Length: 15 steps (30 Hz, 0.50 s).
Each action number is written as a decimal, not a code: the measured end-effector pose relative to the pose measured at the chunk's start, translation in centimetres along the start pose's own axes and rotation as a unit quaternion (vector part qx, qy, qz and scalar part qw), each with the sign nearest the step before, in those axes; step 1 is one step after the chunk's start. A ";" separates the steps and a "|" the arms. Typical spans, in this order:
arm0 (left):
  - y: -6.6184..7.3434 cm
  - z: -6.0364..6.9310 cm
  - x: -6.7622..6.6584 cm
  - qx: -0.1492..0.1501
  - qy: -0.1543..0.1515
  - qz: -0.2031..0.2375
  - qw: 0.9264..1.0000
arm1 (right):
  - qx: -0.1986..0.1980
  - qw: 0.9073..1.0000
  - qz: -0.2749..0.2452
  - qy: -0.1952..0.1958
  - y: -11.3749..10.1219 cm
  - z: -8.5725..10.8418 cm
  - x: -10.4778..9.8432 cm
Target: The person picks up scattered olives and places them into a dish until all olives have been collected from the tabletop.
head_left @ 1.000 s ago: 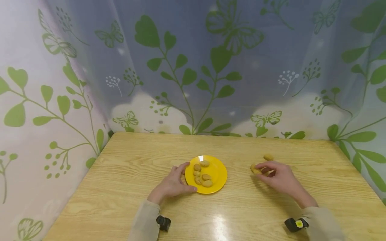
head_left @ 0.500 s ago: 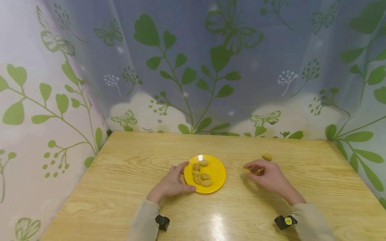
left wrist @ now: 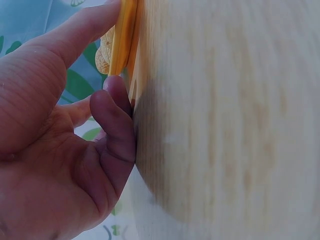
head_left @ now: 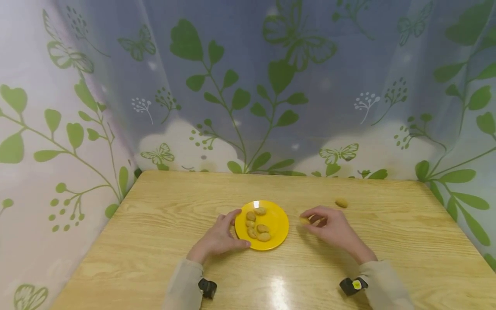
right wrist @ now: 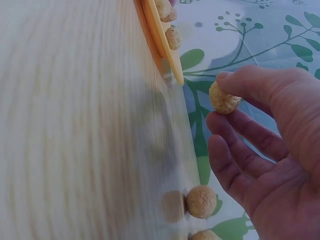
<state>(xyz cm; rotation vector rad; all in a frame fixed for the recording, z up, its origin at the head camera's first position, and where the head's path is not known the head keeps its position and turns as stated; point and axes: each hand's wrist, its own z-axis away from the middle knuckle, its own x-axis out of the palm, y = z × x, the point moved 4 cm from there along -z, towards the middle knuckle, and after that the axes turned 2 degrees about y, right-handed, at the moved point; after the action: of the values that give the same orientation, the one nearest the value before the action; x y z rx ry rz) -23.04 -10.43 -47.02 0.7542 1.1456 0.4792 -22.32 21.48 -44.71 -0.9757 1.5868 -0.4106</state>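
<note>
— If looking down at the wooden counter (head_left: pixel 317 275), what to notice at the left hand (head_left: pixel 219 237)?

— Holding the yellow plate (head_left: pixel 277 224) by its left rim: thumb at the near edge, forefinger at the far edge, with a wide curve between them.

— And on the plate?

— Six small brown nut-like pieces (head_left: pixel 262 228), placed mostly left of the middle or close to it.

— Now about the right hand (head_left: pixel 335 226), please.

— Pinching one more nut-like piece (right wrist: pixel 224 100) between thumb and fingertips, with the other fingers loosely bent; raised over the counter, near the plate's right side but apart from it.

— Any others on the counter?

— Yes: beyond the right hand, one loose piece (head_left: pixel 341 202), well apart from the plate. In the right wrist view, two to count, the second cut by the lower border.

— And behind?

— Blue and pale cloth (head_left: pixel 217 129), printed with green leaves and butterflies.
</note>
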 end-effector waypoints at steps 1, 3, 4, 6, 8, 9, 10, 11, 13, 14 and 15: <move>0.0 0.0 0.0 0.001 -0.001 -0.001 1.000 | 0.003 1.000 -0.003 -0.001 0.0 0.0 0.1; 0.0 0.1 0.0 0.003 -0.001 -0.002 1.000 | 0.006 1.000 -0.007 -0.002 -0.1 0.0 0.4; 0.0 0.1 0.0 0.003 -0.001 -0.004 1.000 | 0.006 1.000 -0.010 -0.004 -0.1 -0.1 0.5; 0.0 0.1 0.0 0.004 -0.001 -0.006 1.000 | 0.008 1.000 -0.015 -0.006 -0.2 -0.2 0.8; 0.1 0.1 0.1 0.005 -0.002 -0.006 1.000 | 0.007 1.000 -0.016 -0.005 -0.3 -0.3 1.0; 0.1 0.1 0.1 0.005 -0.001 -0.007 1.000 | 0.007 1.000 -0.018 -0.005 -0.3 -0.4 1.1; 0.1 0.1 0.1 0.006 -0.001 -0.007 1.000 | 0.007 1.000 -0.019 -0.004 -0.4 -0.5 1.2; 0.1 0.1 0.1 0.007 -0.001 -0.007 1.000 | 0.007 1.000 -0.020 -0.004 -0.5 -0.5 1.4; 0.2 0.1 0.1 0.008 0.000 -0.006 1.000 | 0.007 1.000 -0.023 -0.003 -0.6 -0.7 1.6; 0.2 0.1 0.1 0.008 0.001 -0.005 1.000 | 0.008 1.000 -0.025 -0.004 -0.6 -0.7 1.7; 0.2 0.2 0.1 0.008 0.001 -0.005 1.000 | 0.006 1.000 -0.026 -0.005 -0.7 -0.8 1.8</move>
<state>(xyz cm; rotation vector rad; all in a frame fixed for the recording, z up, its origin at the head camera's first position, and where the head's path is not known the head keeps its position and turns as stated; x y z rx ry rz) -22.85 -10.26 -46.90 0.7622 1.1566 0.4636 -22.76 19.52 -45.13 -1.0095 1.5512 -0.4495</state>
